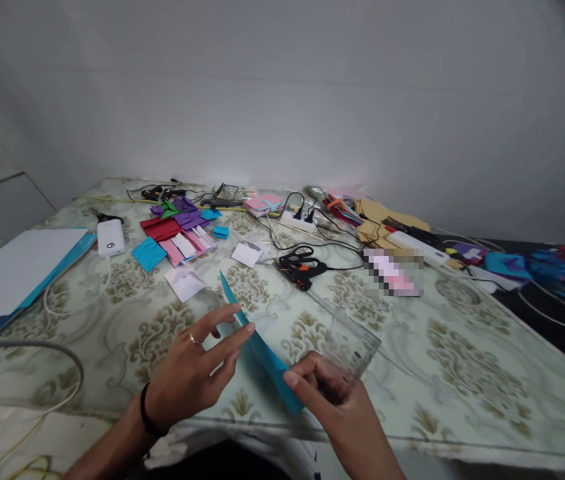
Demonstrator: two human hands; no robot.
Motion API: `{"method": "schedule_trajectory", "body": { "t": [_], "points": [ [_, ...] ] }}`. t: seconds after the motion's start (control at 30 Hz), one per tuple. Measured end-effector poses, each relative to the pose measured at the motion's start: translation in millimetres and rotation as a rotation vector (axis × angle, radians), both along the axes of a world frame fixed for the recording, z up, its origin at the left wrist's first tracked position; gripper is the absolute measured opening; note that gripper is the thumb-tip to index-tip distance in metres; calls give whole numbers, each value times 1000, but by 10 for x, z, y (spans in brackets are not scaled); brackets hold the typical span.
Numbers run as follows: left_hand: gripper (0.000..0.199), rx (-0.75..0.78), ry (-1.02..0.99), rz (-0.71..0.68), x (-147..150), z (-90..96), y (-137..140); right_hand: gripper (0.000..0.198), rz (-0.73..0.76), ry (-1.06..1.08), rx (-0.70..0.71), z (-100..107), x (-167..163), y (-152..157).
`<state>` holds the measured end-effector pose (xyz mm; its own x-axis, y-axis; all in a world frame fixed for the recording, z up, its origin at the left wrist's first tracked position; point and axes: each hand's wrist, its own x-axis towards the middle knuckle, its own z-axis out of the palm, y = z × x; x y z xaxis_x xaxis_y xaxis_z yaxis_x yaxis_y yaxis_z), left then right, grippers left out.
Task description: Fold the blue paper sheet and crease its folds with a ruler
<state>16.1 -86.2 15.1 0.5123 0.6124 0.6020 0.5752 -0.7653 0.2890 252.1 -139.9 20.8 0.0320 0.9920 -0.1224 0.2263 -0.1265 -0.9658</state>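
A strip-like sheet of teal-blue paper (267, 357) is held up at a slant above the table's near edge. My right hand (339, 393) pinches its lower end between thumb and fingers. My left hand (202, 363), wearing a ring and a dark wristband, has its fingers stretched apart beside the paper's upper part; fingertips appear to touch its edge. A clear plastic piece with printed marks (357, 343) lies behind my right hand, partly hidden by it; whether my fingers also hold it I cannot tell. Farther off are black-handled scissors (298, 255) and a glue gun (305, 272).
Folded coloured papers (182, 243) and white envelopes (185, 283) lie at centre-left. A white power bank (111, 237) trails a cable. Stacked sheets (17, 273) sit at left. A power strip (298, 221) with black cords stands at the back, brown paper (392, 213) to its right.
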Motion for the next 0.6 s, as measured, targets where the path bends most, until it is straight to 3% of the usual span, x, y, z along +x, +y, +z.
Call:
{"method": "schedule_trajectory", "body": {
  "t": [0.3,0.6],
  "points": [
    [32,23,9,-57,65,179,180,46,-17,47,61,-43,-48,0],
    [35,0,58,-119,134,219,297,40,-38,67,106,-78,8,6]
  ]
}}
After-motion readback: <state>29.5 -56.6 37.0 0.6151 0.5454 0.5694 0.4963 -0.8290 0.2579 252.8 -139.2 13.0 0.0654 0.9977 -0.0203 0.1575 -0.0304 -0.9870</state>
